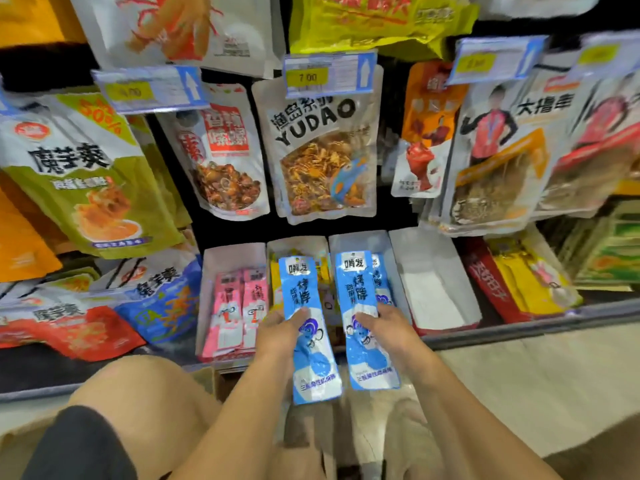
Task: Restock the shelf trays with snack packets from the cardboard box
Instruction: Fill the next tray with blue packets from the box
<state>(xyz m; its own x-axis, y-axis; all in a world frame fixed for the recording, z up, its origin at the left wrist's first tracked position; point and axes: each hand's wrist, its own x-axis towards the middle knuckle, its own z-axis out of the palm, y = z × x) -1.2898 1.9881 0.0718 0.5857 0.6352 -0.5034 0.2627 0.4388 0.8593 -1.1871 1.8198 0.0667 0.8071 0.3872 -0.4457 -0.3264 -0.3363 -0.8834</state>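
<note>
left hand (277,329) grips a blue packet (304,289), right hand (393,327) a twin packet (356,289); the first may land wrongly among yellow packets (276,289).

Left blue packet (308,327) and right blue packet (363,317): glossy plastic film, smooth, slightly creased. White tray (433,282): matt, card-like walls. YUDAO pouch (318,147): satin plastic laminate. Price-tag holder (329,72): clear shiny plastic over paper. Shorts (79,445): dark matt cloth. Floor (536,375): smooth, hard-looking, faint sheen.
</note>
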